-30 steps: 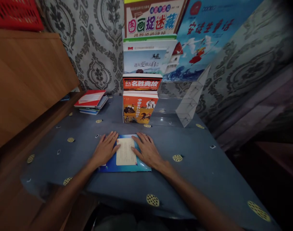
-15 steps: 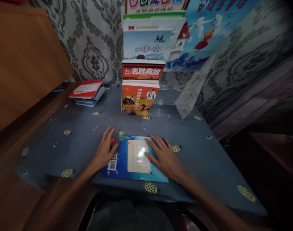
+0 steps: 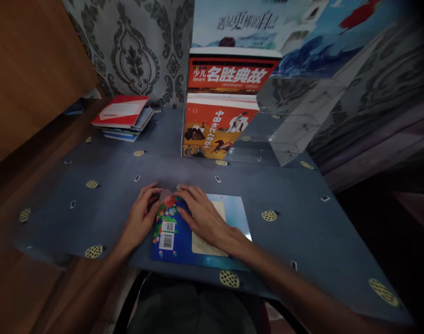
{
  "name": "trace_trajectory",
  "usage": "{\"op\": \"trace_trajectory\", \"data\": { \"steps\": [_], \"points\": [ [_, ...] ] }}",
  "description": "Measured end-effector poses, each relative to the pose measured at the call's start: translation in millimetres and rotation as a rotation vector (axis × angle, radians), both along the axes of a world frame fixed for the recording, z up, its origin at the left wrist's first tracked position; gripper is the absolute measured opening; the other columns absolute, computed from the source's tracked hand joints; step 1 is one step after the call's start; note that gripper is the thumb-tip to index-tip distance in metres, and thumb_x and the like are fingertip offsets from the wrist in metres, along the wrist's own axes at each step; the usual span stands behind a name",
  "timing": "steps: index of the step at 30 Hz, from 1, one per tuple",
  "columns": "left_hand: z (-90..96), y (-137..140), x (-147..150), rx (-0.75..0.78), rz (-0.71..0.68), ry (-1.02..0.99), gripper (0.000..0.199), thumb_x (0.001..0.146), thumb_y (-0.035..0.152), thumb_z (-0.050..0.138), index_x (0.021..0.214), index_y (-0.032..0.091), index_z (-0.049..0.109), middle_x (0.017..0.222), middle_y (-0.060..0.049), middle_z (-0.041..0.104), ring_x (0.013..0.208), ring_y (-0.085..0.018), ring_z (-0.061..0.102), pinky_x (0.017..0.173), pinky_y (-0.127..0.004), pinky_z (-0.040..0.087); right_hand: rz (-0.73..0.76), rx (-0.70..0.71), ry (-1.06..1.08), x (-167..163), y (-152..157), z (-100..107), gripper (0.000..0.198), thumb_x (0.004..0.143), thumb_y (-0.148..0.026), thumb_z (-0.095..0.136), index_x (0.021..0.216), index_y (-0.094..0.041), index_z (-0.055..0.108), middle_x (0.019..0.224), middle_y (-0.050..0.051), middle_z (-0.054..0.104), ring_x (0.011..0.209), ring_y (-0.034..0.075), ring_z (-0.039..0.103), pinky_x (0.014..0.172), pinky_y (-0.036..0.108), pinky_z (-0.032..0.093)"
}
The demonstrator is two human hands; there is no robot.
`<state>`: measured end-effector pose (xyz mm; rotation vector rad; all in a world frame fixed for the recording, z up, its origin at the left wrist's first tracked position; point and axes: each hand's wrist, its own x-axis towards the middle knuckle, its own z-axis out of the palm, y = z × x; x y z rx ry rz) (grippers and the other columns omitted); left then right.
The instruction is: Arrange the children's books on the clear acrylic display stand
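A blue book (image 3: 179, 255) lies on the tablecloth in front of me, its barcode and colourful sea pictures on the left part of the cover. My left hand (image 3: 142, 215) is at the book's upper left edge, fingers bent and thumb apart from them. Across the cover reaches my right hand (image 3: 201, 211), its fingers stretched towards the same corner and hiding part of the cream text panel (image 3: 224, 211). Between the two hands, at that corner, is a small clear, shiny piece (image 3: 167, 195) over a red patch; I cannot tell what it is.
A clear display rack (image 3: 295, 134) with several upright books, an orange one (image 3: 215, 130) lowest, stands at the back. A small stack of books (image 3: 121, 118) lies at the back left. The blue pineapple-print tablecloth (image 3: 117, 204) covers the table. A wooden cabinet (image 3: 34, 74) is at the left.
My right hand has moved left across the book, from its right part to the upper left corner. My left hand stays at the left edge. The view has tilted down and closer.
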<state>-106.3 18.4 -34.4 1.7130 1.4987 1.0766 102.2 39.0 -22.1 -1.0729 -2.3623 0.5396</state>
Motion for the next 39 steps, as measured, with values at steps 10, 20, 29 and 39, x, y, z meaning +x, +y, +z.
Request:
{"op": "trace_trajectory", "data": {
  "steps": [10,20,29,39],
  "points": [
    [31.9,-31,1,0.21,-0.26,0.073,0.02,0.096,0.018,0.053,0.109,0.022,0.067,0.106,-0.008,0.072,0.104,-0.022,0.065,0.092,-0.039,0.053,-0.025,0.037,0.1,12,-3,-5,0.028,0.096,-0.013,0.042,0.118,-0.022,0.058,0.122,0.01,0.066,0.121,0.027,0.058,0.105,0.052,0.045],
    [23.7,-3,-16,0.077,-0.199,0.195,0.022,0.098,0.026,0.053,0.109,0.023,0.072,0.1,-0.004,0.072,0.093,-0.017,0.067,0.083,-0.031,0.055,0.034,0.206,0.216,15,-9,0,0.024,0.092,-0.006,0.047,0.102,-0.023,0.059,0.097,0.005,0.072,0.095,0.021,0.067,0.104,0.05,0.045],
    [2.5,-1,-14,0.208,-0.147,0.62,0.033,0.101,0.027,0.045,0.129,0.019,0.063,0.113,-0.01,0.064,0.103,-0.024,0.06,0.09,-0.043,0.053,0.08,0.279,0.219,18,-7,0,0.027,0.092,-0.004,0.049,0.108,-0.022,0.06,0.102,0.006,0.073,0.1,0.021,0.068,0.101,0.051,0.046],
    [11.0,13,-19,0.161,-0.173,0.596,0.033,0.103,0.027,0.04,0.12,0.019,0.068,0.105,-0.007,0.065,0.099,-0.022,0.06,0.091,-0.041,0.051,0.066,0.156,0.067,12,-2,-5,0.03,0.097,-0.009,0.044,0.122,-0.02,0.057,0.114,0.01,0.07,0.108,0.025,0.063,0.098,0.048,0.05]
  ]
}}
